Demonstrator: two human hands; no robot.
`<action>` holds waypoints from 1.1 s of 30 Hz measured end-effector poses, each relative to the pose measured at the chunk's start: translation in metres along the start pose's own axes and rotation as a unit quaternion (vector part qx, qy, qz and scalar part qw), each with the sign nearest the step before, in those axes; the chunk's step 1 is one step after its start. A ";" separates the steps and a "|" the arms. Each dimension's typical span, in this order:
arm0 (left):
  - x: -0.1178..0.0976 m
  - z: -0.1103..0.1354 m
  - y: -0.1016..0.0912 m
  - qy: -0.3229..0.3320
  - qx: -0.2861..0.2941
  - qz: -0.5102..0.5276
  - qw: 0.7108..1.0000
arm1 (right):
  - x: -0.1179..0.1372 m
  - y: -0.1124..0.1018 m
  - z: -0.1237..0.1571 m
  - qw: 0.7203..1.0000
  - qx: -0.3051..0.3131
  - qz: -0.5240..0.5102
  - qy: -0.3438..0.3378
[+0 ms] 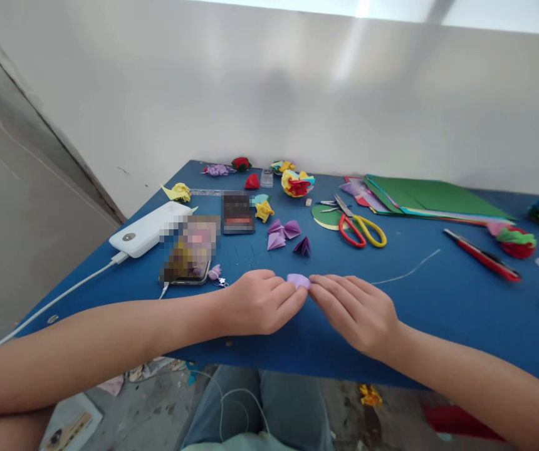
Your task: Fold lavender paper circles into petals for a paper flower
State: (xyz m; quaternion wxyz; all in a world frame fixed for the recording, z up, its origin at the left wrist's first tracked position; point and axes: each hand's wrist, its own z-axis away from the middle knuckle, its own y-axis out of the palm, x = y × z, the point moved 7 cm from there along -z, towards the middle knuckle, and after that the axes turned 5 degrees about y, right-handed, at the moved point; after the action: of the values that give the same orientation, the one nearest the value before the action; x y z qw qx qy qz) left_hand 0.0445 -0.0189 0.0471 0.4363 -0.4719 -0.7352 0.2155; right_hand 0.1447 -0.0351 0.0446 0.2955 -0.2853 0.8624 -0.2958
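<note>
Between my two hands, over the front part of the blue table, is a small piece of light purple paper [298, 280]. My left hand [267, 302] is closed on its left side, fingers curled. My right hand [354, 310] pinches its right edge with the fingers held together; the thumb is hidden. Just beyond lie several folded purple paper pieces [276, 235], and one darker purple folded piece [303, 247] sits nearest my hands. Scissors [356, 220] with one red and one yellow handle rest farther back, blades half apart.
A white power bank [150, 228] and a phone [194, 250] lie at left, with a cable running off the table. Paper flowers [298, 183] stand along the back. Coloured paper sheets [439, 197] are stacked at back right, near a red utility knife [483, 255].
</note>
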 end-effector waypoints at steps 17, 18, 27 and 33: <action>0.006 0.007 0.000 -0.044 -0.036 0.007 0.998 | -0.004 0.000 0.005 0.999 0.004 -0.041 0.024; 0.006 0.007 0.001 -0.043 -0.034 0.006 0.998 | -0.004 0.000 0.006 0.999 0.002 -0.043 0.025; 0.004 0.005 0.001 -0.024 -0.020 -0.013 0.999 | -0.001 -0.001 0.004 0.999 0.013 -0.035 0.005; 0.004 0.000 0.001 -0.004 0.012 -0.039 0.999 | 0.001 0.001 0.001 1.000 0.026 -0.010 -0.009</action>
State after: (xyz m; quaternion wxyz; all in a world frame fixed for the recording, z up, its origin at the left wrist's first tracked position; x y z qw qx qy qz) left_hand 0.0438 -0.0154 0.0481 0.4473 -0.4365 -0.7523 0.2085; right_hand 0.1446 -0.0358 0.0429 0.3078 -0.2891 0.8485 -0.3189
